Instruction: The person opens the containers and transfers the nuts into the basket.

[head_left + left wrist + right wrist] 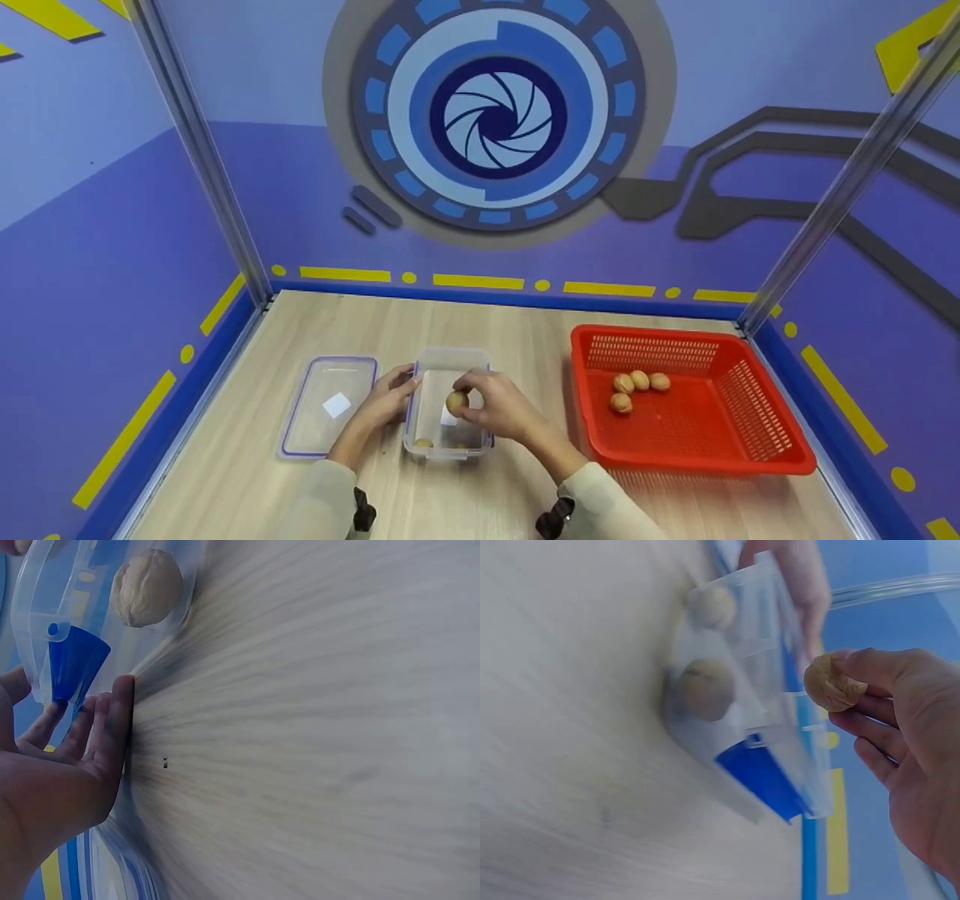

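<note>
My right hand (504, 405) pinches a walnut (457, 403) between thumb and fingers, above a clear plastic food container (450, 358). In the right wrist view that walnut (832, 682) is held higher than the container's rim. Two more walnuts (706, 688) lie inside at the near end of the container, seen through its wall. My left hand (388, 397) rests against the container's left side. The left wrist view shows its fingers (112, 720) fairly straight along the outer wall by a blue clip (76, 660), the thumb close to the rim.
A red plastic basket (697, 461) stands at the right with several walnuts (639, 380) in it. Left of the container lies a clear lid (330, 375) with a purple-blue edge and a white square. Blue panels and metal posts (202, 142) border the wooden table (517, 337).
</note>
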A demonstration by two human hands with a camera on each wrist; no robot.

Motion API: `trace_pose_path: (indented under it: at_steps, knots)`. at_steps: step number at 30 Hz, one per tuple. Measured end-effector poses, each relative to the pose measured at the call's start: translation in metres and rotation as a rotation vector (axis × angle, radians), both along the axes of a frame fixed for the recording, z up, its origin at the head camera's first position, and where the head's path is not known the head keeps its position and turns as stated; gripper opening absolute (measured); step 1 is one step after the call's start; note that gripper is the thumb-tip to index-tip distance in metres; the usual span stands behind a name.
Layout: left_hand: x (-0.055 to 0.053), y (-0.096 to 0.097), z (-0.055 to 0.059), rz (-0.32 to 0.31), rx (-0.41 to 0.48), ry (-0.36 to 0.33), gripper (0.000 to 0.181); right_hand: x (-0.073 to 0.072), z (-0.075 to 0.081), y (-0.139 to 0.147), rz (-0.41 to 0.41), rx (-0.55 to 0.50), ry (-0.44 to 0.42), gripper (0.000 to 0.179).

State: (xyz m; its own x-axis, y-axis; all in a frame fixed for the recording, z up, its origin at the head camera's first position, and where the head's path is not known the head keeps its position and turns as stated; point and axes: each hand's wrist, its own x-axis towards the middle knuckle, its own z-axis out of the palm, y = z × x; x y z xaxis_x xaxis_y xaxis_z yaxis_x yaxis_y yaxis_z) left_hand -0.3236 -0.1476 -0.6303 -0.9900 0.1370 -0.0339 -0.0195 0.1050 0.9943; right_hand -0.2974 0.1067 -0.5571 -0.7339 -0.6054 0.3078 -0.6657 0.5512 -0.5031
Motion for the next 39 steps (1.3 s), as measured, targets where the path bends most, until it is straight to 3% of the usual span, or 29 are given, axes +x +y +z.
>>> trace_pose_path:
  at_steps: [7, 16, 28, 39]
  knots:
    - [0.004, -0.006, 0.0, 0.044, -0.016, -0.001, 0.047, 0.003, 0.022, 0.013, 0.0, -0.137, -0.021, 0.028]
    - [0.007, -0.004, -0.004, 0.02, -0.002, -0.03, 0.048, 0.003, 0.035, 0.049, -0.069, -0.24, 0.11, 0.03]
    - [0.01, 0.001, -0.006, 0.027, -0.004, -0.06, 0.05, 0.002, 0.048, 0.095, -0.234, -0.376, 0.055, 0.035]
    - [0.0, 0.002, 0.001, 0.005, 0.013, -0.035, 0.047, -0.006, 0.052, 0.144, -0.381, -0.423, 0.015, 0.036]
